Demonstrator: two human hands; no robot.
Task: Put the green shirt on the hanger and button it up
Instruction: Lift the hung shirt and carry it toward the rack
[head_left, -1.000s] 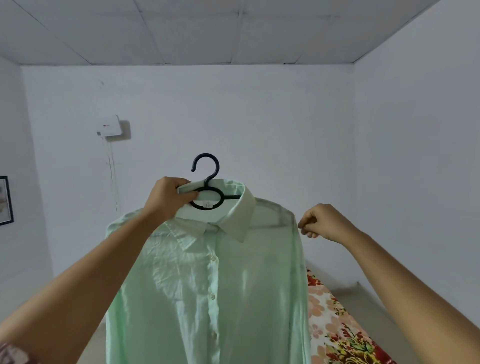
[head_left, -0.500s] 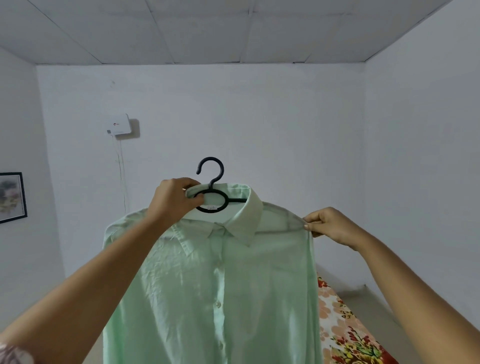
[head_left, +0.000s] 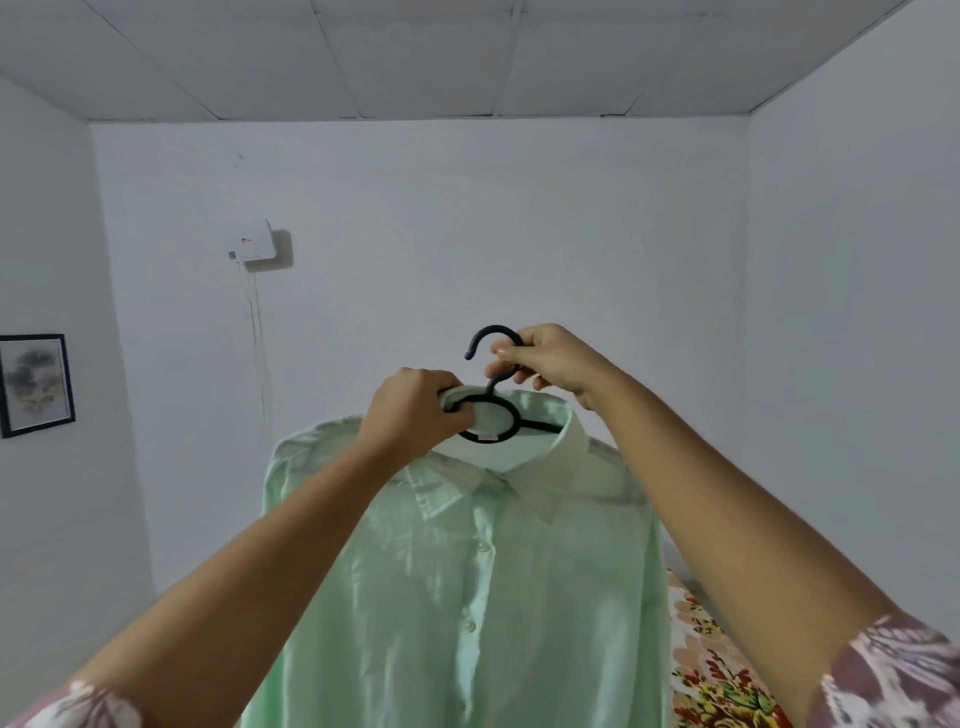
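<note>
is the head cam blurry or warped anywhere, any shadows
Head view: wide-angle stretches the edges; the sleeve at the lower right is smeared; the hanger is sharp; light is soft, the wall box casting a shadow to its right.

The right hand (head_left: 558, 364) has been lifted off the green shirt (head_left: 467, 582) shoulder and is now curled around the hook of the black hanger (head_left: 491, 415), above the collar.

No writing is legible. The white wall box (head_left: 253, 240), up and left of the hanger (head_left: 540, 427), bears only a blurred red mark.
</note>
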